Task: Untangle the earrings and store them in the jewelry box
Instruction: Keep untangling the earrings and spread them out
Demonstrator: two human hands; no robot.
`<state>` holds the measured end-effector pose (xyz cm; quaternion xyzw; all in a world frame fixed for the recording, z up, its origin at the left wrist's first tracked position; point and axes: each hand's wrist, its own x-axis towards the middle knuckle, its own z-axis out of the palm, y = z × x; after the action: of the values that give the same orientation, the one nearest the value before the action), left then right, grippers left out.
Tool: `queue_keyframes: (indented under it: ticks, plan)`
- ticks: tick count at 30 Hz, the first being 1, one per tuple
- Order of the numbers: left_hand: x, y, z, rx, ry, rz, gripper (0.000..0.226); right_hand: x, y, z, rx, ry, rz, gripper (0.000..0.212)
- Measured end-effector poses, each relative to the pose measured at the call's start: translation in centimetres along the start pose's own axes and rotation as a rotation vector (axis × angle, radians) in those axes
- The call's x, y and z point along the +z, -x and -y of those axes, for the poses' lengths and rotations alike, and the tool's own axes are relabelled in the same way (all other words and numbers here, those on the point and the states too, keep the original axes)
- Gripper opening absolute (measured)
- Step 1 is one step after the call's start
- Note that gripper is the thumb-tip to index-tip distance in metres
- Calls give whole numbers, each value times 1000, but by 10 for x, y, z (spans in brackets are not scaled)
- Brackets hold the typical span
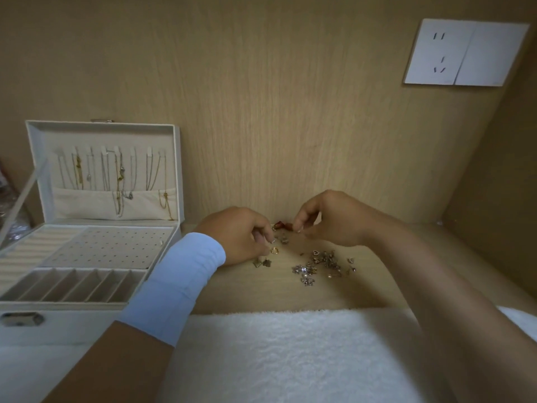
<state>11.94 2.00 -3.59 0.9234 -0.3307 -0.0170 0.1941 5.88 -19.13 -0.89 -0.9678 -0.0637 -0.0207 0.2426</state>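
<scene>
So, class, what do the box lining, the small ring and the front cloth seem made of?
Box lining: pale matte fabric, probably velvet-like. Small ring: shiny yellow metal, gold-coloured. Front cloth: white terry, judging by its fluffy looped pile.

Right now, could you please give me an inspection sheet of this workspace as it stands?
Surface: pale wooden desktop, with jewelry lying loose on it.
Job's things: scattered heap of small silver and gold metal earrings; a small gold hoop and a red piece lie apart from it, near the fingers; white open jewelry box at left, its perforated earring panel showing mostly bare holes.
Clutter: white fluffy towel along the near edge; thin chain necklaces hang in the lid.
Grippers: left hand and right hand curl down over the earrings; whether either pinches one cannot be told.
Cables: nothing seen.
Surroundings: wooden back panel; white wall socket plate upper right.
</scene>
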Motion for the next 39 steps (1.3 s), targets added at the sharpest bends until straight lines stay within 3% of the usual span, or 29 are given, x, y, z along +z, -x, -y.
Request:
queue_keyframes:
  ticks: [8,18,23,29,36,39]
  plan:
    - [38,-6,-27,207,-95,-9,16,11,12,-1,43,49,361,22]
    - [46,-6,-22,216,-89,14,12,14,13,-7,40,32,385,11]
    - [37,-5,-24,160,100,-30,10,4,13,-13,60,-12,334,6]
    - [38,0,-38,179,160,165,14,3,16,-8,120,131,420,20]
    - [36,-1,-32,137,185,140,11,16,14,-4,170,263,424,25]
    - [37,0,-35,153,168,143,9,12,14,0,205,281,434,36]
